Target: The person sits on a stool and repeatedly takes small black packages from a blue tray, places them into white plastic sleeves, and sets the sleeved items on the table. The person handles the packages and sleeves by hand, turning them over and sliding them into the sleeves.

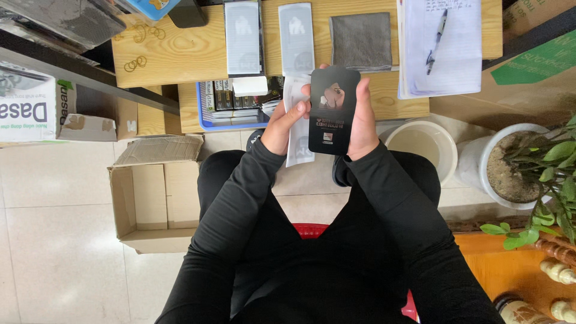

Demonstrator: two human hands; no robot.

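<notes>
Pale floor tiles (54,240) surround the seated person, whose black sleeves run up the middle of the view from a red seat (309,230). Both hands meet at centre around a black card packet (332,111), held upright. Right hand (363,123) wraps the packet's edge at 3 o'clock, fingers curled behind and thumb along the side. Left hand (284,125) sits at 9 o'clock of the packet, thumb pressed on its left edge, other fingers behind; a white strip (296,129) is also caught in this grip, hanging just beside and behind the packet. An open cardboard box (153,201) lies on the floor at 8 o'clock. A white bucket (423,147) stands at 3 o'clock, a potted plant (522,165) beyond it. Farther, at 12 o'clock, a wooden desk (180,51) carries two clear sleeves (242,37), a grey cloth (360,41) and papers with a pen (441,45).
</notes>
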